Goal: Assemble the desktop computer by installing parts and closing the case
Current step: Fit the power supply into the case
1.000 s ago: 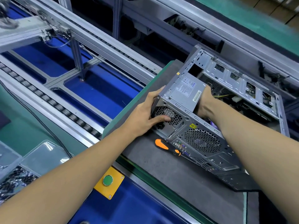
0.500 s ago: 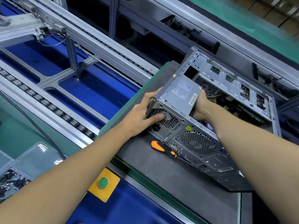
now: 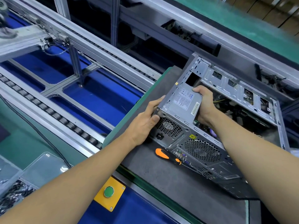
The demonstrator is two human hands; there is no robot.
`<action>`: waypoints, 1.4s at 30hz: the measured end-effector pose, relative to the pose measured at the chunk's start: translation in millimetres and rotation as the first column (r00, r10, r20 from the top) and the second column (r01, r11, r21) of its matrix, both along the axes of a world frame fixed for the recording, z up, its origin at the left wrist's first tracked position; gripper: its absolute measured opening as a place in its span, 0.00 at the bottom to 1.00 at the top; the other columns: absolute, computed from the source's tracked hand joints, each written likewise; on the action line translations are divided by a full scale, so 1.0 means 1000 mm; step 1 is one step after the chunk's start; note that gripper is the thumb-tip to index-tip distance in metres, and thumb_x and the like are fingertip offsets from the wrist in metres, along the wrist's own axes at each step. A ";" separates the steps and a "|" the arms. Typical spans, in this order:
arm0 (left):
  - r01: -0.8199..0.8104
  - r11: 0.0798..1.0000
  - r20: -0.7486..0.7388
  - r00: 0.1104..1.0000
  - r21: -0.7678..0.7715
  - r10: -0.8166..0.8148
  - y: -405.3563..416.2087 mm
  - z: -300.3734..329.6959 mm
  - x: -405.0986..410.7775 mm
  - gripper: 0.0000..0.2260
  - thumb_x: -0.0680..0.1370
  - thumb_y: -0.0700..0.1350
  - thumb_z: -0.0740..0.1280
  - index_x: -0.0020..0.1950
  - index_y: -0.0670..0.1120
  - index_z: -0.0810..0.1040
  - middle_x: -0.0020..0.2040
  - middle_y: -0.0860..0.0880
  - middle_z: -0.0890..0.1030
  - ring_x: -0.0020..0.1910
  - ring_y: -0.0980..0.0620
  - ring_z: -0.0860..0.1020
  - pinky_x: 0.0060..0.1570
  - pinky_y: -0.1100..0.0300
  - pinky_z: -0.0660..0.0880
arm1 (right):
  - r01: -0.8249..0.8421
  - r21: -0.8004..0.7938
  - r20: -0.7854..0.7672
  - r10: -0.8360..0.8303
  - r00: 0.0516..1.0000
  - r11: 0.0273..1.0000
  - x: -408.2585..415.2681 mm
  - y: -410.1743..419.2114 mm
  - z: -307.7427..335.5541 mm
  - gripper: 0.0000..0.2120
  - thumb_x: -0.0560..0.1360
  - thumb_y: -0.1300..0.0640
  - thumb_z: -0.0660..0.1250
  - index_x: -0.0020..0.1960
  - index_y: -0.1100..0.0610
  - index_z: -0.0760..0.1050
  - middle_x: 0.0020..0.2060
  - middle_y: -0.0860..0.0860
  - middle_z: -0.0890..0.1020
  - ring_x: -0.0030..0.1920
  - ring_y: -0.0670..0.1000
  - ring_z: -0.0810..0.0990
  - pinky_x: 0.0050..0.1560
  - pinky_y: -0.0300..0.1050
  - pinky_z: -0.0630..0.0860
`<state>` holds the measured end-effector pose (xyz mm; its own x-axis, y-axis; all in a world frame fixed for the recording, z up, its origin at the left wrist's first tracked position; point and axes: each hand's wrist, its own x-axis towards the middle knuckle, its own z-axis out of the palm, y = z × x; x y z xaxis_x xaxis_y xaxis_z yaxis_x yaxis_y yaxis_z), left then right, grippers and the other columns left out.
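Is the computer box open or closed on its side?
Open. The computer case has no side panel on, and wires and metal parts inside show past the right hand.

markings: none legible as words.
power supply (image 3: 182, 101) carries a white spec label (image 3: 184, 100) and a barcode sticker (image 3: 195, 108), print too small to read; yellow triangle warning sticker (image 3: 192, 136) on the case rear panel (image 3: 194, 143), symbol unclear.

Both arms reach forward, left hand (image 3: 144, 123) and right hand (image 3: 204, 105) curled, gripping.
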<state>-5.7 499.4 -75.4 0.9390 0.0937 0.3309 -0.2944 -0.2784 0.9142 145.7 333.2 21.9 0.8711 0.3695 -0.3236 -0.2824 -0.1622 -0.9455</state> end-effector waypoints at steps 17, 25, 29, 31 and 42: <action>0.063 0.998 -0.060 0.996 -0.003 -0.063 0.004 0.011 -0.002 0.33 0.76 0.73 0.61 0.77 0.68 0.54 0.72 0.66 0.72 0.65 0.65 0.76 0.62 0.66 0.72 | 0.027 -0.064 -0.046 -0.030 0.998 0.998 -0.007 -0.002 0.000 0.29 0.78 0.35 0.50 0.55 0.59 0.75 0.50 0.62 0.79 0.46 0.59 0.79 0.47 0.49 0.72; 0.146 0.989 -0.100 0.984 0.010 -0.145 0.013 0.002 0.005 0.56 0.61 0.59 0.85 0.79 0.67 0.52 0.76 0.63 0.67 0.72 0.62 0.71 0.70 0.56 0.73 | 0.079 -0.108 -0.151 -0.095 0.984 0.991 -0.003 0.002 -0.005 0.21 0.79 0.41 0.50 0.36 0.52 0.70 0.36 0.53 0.77 0.34 0.55 0.76 0.41 0.47 0.71; 0.128 0.991 -0.064 0.989 -0.027 -0.130 0.009 -0.003 0.007 0.55 0.62 0.59 0.85 0.80 0.67 0.53 0.77 0.61 0.67 0.71 0.64 0.72 0.64 0.69 0.72 | 0.072 -0.107 -0.139 -0.087 0.986 0.992 0.002 0.001 -0.010 0.22 0.80 0.44 0.48 0.36 0.52 0.73 0.39 0.56 0.80 0.40 0.57 0.80 0.47 0.50 0.74; 0.127 0.991 -0.058 0.990 -0.039 -0.130 0.009 -0.003 0.007 0.55 0.63 0.57 0.85 0.79 0.67 0.53 0.77 0.60 0.67 0.71 0.63 0.72 0.64 0.68 0.72 | 0.087 -0.120 -0.154 -0.106 0.982 0.989 0.003 0.003 -0.009 0.20 0.79 0.44 0.49 0.41 0.53 0.73 0.49 0.59 0.79 0.50 0.60 0.78 0.55 0.57 0.73; 0.177 0.983 -0.057 0.983 0.038 -0.175 0.011 0.002 0.007 0.57 0.62 0.56 0.85 0.78 0.70 0.48 0.77 0.69 0.61 0.74 0.67 0.65 0.67 0.75 0.65 | 0.014 -0.105 -0.241 -0.039 0.970 0.994 0.003 -0.003 -0.007 0.20 0.82 0.45 0.52 0.51 0.55 0.79 0.45 0.59 0.85 0.42 0.59 0.85 0.44 0.50 0.83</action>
